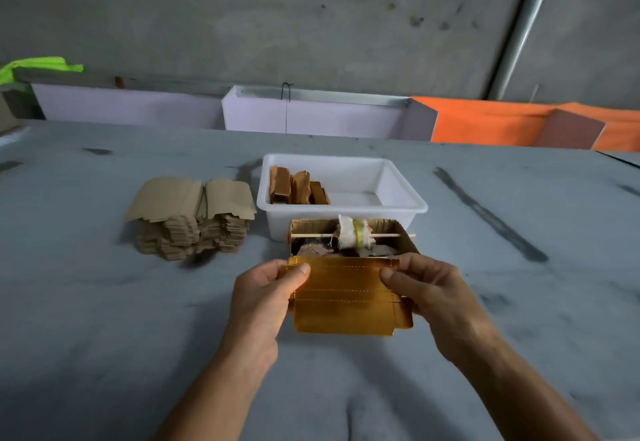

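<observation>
- Nearest to me, two bare forearms run up from the bottom of my view, ending in the left hand [266, 288] and the right hand [426, 288] over the grey table [104, 319].
- Between the hands I see the gold card sheet [346, 305], unfolded, shiny face up, with dashed crease lines running across it.
- The left hand pinches the sheet's upper left corner, thumb on top and fingers curled beneath.
- The right hand pinches the upper right edge the same way; its fingers under the sheet are hidden from me.
- I cannot tell whether the sheet's near edge rests on the table.
- Just beyond the hands, at the sheet's far edge, stands an open cardboard box [405, 241]. A wooden stick [311, 235] lies across its top and carries a white roll [350, 237].
- Behind the box sits a white tub [419, 205], with folded gold pieces [298, 189] at its left end.
- Well apart, beyond and left of the left hand, is a stack of brown card blanks [190, 219].
</observation>
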A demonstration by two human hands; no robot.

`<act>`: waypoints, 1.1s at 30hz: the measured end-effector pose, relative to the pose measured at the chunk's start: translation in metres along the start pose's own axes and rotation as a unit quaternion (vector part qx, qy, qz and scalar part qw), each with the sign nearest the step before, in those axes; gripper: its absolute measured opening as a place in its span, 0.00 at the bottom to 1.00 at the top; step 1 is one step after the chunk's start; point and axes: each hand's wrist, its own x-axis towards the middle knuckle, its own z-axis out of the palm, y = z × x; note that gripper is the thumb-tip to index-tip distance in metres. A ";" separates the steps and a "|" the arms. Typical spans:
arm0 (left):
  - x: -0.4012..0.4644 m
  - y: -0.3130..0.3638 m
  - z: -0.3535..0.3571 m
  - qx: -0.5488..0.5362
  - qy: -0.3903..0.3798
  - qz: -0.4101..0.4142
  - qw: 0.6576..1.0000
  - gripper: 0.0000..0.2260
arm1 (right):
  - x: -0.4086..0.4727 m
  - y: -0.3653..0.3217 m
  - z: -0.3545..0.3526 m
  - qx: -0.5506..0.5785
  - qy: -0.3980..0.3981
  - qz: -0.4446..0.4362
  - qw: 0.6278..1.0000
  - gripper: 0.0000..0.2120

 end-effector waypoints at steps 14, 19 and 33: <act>-0.007 -0.042 -0.021 0.398 -0.097 0.455 0.791 0.02 | -0.019 0.055 -0.022 -0.438 0.005 -0.370 0.819 0.07; -0.020 -0.058 -0.022 0.518 -0.132 0.443 0.720 0.10 | -0.028 0.069 -0.026 -0.530 -0.085 -0.336 0.774 0.09; -0.014 -0.069 -0.011 0.480 -0.150 0.262 0.824 0.02 | -0.032 0.076 -0.020 -0.423 -0.065 -0.178 0.886 0.03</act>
